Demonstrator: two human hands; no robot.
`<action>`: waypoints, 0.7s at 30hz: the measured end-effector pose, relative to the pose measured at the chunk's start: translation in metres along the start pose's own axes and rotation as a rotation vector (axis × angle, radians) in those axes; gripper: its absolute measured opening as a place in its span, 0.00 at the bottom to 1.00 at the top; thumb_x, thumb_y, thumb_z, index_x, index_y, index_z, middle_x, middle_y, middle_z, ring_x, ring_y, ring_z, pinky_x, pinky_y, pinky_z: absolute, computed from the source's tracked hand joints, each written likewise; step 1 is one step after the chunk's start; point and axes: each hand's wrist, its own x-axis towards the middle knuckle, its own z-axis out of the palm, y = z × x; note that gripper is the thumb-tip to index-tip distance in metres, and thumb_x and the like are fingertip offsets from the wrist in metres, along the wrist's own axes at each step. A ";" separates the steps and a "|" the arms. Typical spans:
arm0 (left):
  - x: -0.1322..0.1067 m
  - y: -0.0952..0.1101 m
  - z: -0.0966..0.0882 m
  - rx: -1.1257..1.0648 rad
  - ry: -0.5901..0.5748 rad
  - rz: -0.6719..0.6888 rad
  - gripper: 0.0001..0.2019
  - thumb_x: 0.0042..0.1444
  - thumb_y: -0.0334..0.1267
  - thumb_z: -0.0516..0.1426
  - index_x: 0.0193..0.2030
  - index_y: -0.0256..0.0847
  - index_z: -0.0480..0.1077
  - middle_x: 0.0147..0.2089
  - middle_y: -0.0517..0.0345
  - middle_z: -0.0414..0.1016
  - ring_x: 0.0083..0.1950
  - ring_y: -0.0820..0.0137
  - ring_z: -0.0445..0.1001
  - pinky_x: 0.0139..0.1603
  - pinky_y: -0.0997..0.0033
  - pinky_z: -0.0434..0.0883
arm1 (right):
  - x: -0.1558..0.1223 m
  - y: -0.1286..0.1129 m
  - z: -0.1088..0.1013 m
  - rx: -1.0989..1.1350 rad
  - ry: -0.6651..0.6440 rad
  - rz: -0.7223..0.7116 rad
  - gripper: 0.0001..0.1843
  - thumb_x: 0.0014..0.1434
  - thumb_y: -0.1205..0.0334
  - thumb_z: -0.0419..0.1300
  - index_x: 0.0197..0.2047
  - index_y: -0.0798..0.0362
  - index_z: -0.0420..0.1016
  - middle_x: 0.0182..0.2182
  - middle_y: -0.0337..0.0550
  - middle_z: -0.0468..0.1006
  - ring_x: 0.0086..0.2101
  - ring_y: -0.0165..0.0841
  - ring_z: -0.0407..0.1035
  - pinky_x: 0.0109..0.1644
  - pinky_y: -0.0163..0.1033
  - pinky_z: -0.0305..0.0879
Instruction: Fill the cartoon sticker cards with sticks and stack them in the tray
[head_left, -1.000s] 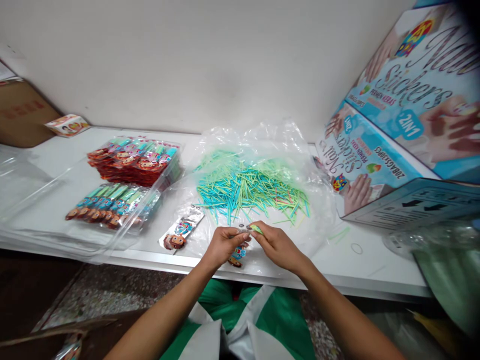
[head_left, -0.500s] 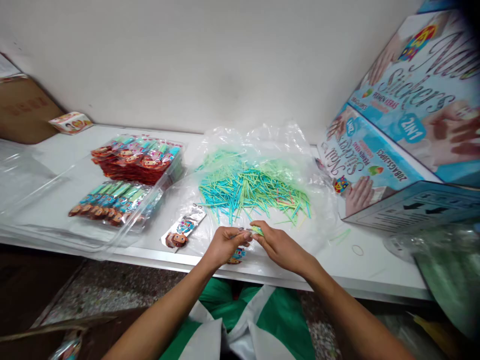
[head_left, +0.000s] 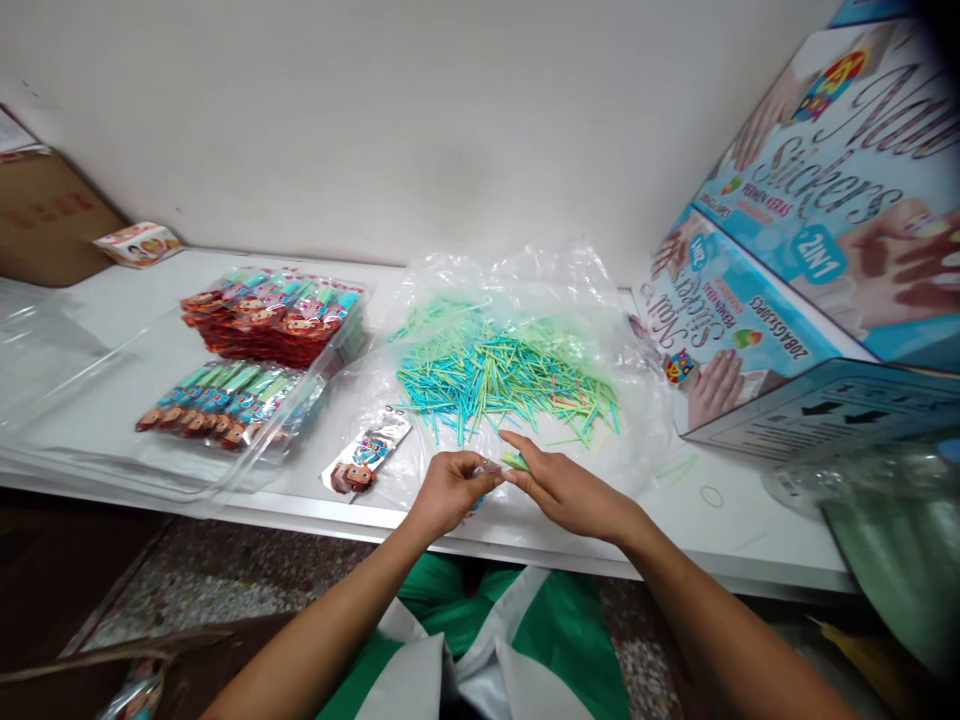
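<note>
My left hand (head_left: 454, 492) is closed, pinching the edge of a small clear packet (head_left: 491, 466) above the table's front edge. A bit of blue print shows below the fingers; the hand hides most of the packet. My right hand (head_left: 566, 490) is closed around a few short green sticks (head_left: 515, 460), its fingertips touching the packet. Just beyond both hands, a heap of thin green and blue sticks (head_left: 487, 380) lies on a clear plastic sheet (head_left: 581, 262). To the left lies a single flat packet (head_left: 367, 455) printed with a cartoon figure.
A clear plastic tray (head_left: 247, 462) on the left holds a stack of red packets (head_left: 255, 340) and a row of filled packets (head_left: 217, 400). Nail sticker boxes (head_left: 750, 300) stand at right. A rubber band (head_left: 711, 497) lies near them. A brown carton (head_left: 52, 220) stands far left.
My fingers have shifted slightly at the packet, and my left hand now covers more of its printed part. The right index finger has lifted a little.
</note>
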 end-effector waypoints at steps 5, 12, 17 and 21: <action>-0.003 0.000 -0.004 0.236 -0.011 0.108 0.12 0.49 0.44 0.57 0.27 0.35 0.74 0.21 0.61 0.68 0.23 0.76 0.63 0.23 0.78 0.58 | 0.001 -0.001 -0.003 -0.118 -0.116 -0.003 0.32 0.64 0.51 0.42 0.66 0.57 0.42 0.47 0.60 0.73 0.45 0.46 0.69 0.43 0.45 0.63; -0.002 -0.003 -0.007 0.337 -0.047 0.161 0.12 0.52 0.42 0.56 0.36 0.37 0.76 0.31 0.55 0.77 0.31 0.69 0.72 0.30 0.75 0.64 | 0.002 -0.001 0.000 -0.260 -0.171 -0.008 0.34 0.64 0.51 0.42 0.67 0.60 0.36 0.41 0.61 0.76 0.39 0.44 0.72 0.36 0.41 0.62; -0.005 -0.004 -0.007 0.537 -0.036 0.293 0.11 0.54 0.38 0.54 0.40 0.39 0.75 0.35 0.55 0.78 0.35 0.68 0.74 0.36 0.73 0.66 | 0.004 -0.001 0.001 -0.320 -0.207 0.017 0.37 0.63 0.56 0.45 0.67 0.62 0.29 0.39 0.61 0.77 0.37 0.44 0.72 0.35 0.41 0.61; -0.008 0.000 -0.005 0.858 -0.058 0.465 0.12 0.56 0.34 0.51 0.46 0.39 0.70 0.37 0.51 0.76 0.39 0.66 0.74 0.39 0.70 0.66 | 0.007 0.001 0.002 -0.353 -0.255 0.022 0.40 0.62 0.61 0.47 0.66 0.64 0.24 0.39 0.62 0.76 0.36 0.45 0.71 0.34 0.41 0.61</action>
